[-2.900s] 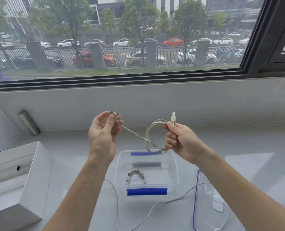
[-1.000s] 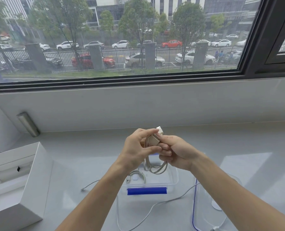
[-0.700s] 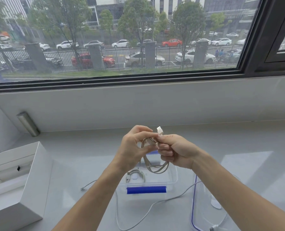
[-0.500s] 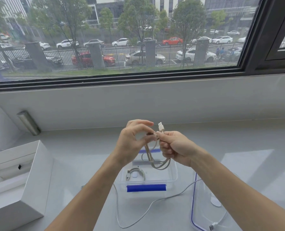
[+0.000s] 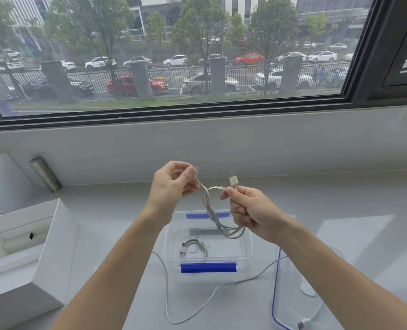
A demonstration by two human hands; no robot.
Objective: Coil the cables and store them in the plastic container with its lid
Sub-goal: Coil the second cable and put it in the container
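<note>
Cables sit at three spots. Nearest the person, a thin white cable (image 5: 166,294) lies uncoiled on the pale counter (image 5: 340,198), looping in front of the plastic container (image 5: 166,239) and running off to the right, under the right forearm. Just right of it lies the clear lid (image 5: 290,294) with its blue seal, flat on the counter, a loose plug end lying at its near edge. To the left stands an open white box (image 5: 55,246).

The container itself is open, blue clips at front and back, and one coiled cable (image 5: 194,247) already lies in its bottom.

Above the container's back edge, both hands hold a beige cable (image 5: 212,210) in the air. The right hand (image 5: 252,215) is clenched round the gathered loops, which hang below it, with the USB plug (image 5: 233,178) sticking up past the thumb. The left hand (image 5: 171,186), a bit higher and to the left, pinches the free end between thumb and fingertips, the strand drawn across to the coil.

Farther back a metal cylinder (image 5: 44,173) leans against the wall, and beyond that the window (image 5: 197,67) looks out on parked cars and trees.
</note>
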